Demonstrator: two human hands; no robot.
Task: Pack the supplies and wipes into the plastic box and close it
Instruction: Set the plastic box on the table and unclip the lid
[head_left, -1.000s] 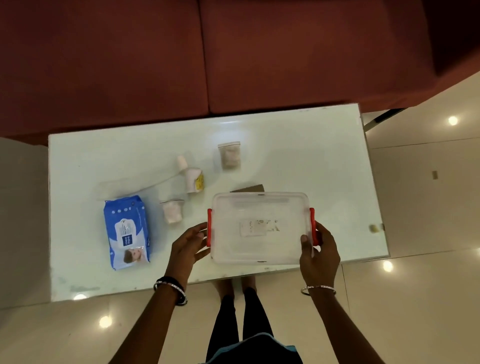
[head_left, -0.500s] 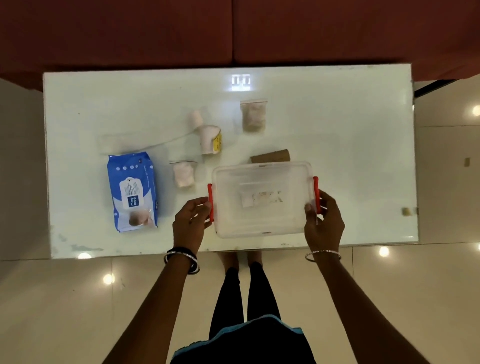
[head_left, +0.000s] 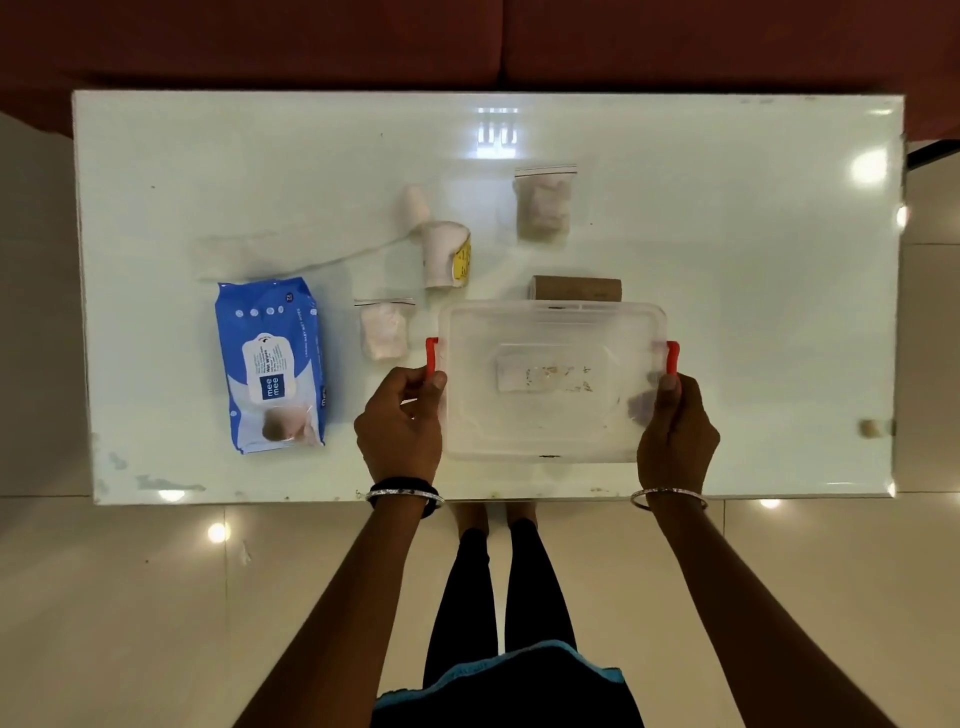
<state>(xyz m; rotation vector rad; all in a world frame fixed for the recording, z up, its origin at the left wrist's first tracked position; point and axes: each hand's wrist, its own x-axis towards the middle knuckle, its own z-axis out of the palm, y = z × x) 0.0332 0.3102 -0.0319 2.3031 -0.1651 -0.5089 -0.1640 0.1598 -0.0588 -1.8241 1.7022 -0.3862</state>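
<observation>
Clear plastic box (head_left: 550, 415) (red latches (head_left: 431, 355)); blue-white wipes pack (head_left: 270, 364).

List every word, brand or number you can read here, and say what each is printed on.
"mee mee": dark square logo on the blue wipes pack.
"Wet Wipes": white flap label of that pack, faint; the smaller print is blurred.
Yellow label on the white roll: unreadable.
Sticker on the plastic box lid: unreadable.

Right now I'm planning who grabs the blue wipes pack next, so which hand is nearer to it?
Left. The left hand grips the box's left clip just right of the wipes pack; the right hand is across the plastic box.
</observation>
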